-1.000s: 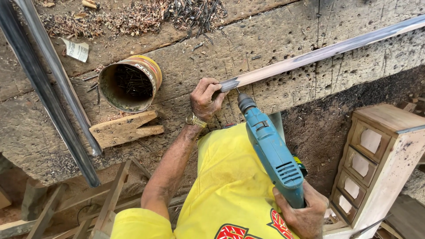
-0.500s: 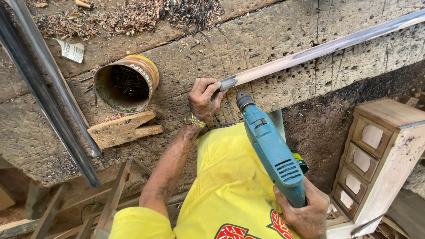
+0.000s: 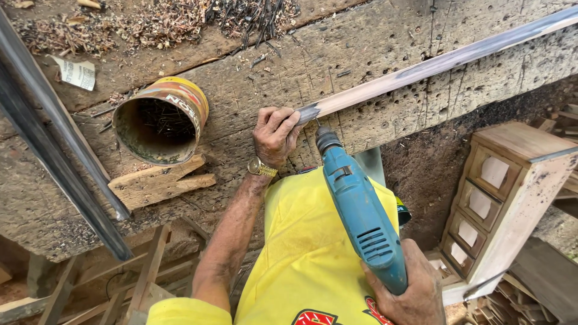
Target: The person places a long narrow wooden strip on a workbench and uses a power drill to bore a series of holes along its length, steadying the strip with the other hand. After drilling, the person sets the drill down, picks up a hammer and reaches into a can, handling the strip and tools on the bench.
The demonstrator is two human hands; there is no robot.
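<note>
My left hand (image 3: 275,135) grips the near end of a long thin wooden strip (image 3: 433,63) that lies slanted across a worn, hole-pocked workbench plank (image 3: 253,90). My right hand (image 3: 409,292) holds the handle of a teal electric drill (image 3: 358,213). The drill's chuck (image 3: 327,139) points at the strip's end, just right of my left fingers, with the bit touching the strip. A gold wristwatch (image 3: 262,168) sits on my left wrist.
An open tin can (image 3: 158,120) holding nails lies on its side left of my hand, above a notched wood scrap (image 3: 159,183). Two dark long strips (image 3: 54,138) run down the left. Shavings and loose nails (image 3: 180,21) lie at the back. A small wooden cabinet frame (image 3: 500,192) stands at the right.
The view shifted a little; the drill has moved up and left, its bit now closer against the strip's end. My left hand keeps its grip on the strip.
</note>
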